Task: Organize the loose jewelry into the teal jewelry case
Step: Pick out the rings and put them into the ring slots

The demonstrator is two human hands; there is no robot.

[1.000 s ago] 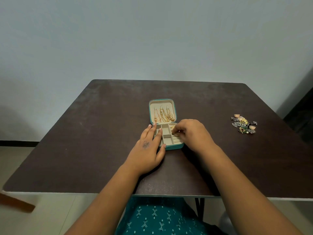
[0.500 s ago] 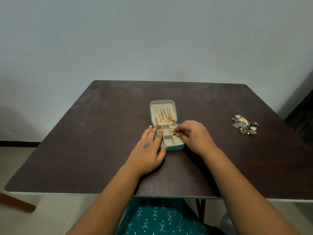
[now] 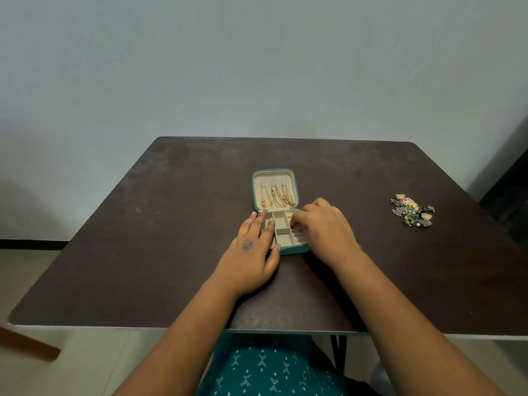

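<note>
Nearest to me I see a lap in teal patterned cloth under the near edge of the dark table, with both bare forearms reaching forward over it. My left hand lies flat and open, palm down, its fingers spread over the left side of the teal jewelry case, the thumb pressed against the near wall. My right hand sits just beside it on the case's right side, fingers curled down into the right-hand compartments. The fingertips look pinched together around something small and gold, but it is too tiny for me to say what, or whether it is truly gripped.

The case lies open between the two hands, its cream tray split into small compartments. Just beyond my fingertips the lid stands tilted back, and gold chains hang in rows against its cream lining.

Well out to the right of my right hand, apart from the case, a small heap of loose jewelry rests on the tabletop: gold, silver-grey and green pieces tangled together. Past the far table edge is a plain pale wall.
</note>
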